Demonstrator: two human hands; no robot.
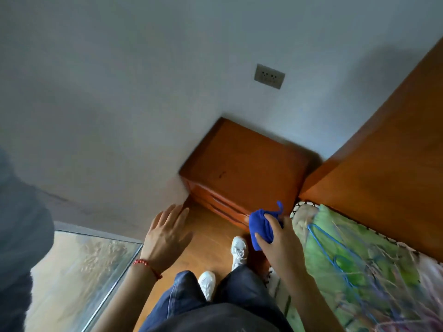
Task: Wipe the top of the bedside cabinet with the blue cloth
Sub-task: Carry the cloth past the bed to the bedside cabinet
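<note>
The bedside cabinet (249, 164) is orange-brown wood with a bare top and drawers on its front, standing in the corner between the wall and the bed's headboard. My right hand (279, 245) grips the bunched blue cloth (260, 227) in the air, in front of the cabinet's drawers and below its top. A corner of the cloth sticks up. My left hand (165, 236) hangs in the air to the left with fingers spread, holding nothing, close to the wall.
A tall wooden headboard (383, 168) rises right of the cabinet. The bed (359, 264) with a green patterned cover and a blue hanger lies at the right. A wall socket (269, 76) sits above the cabinet. A window (79, 271) is lower left. My feet stand on wooden floor.
</note>
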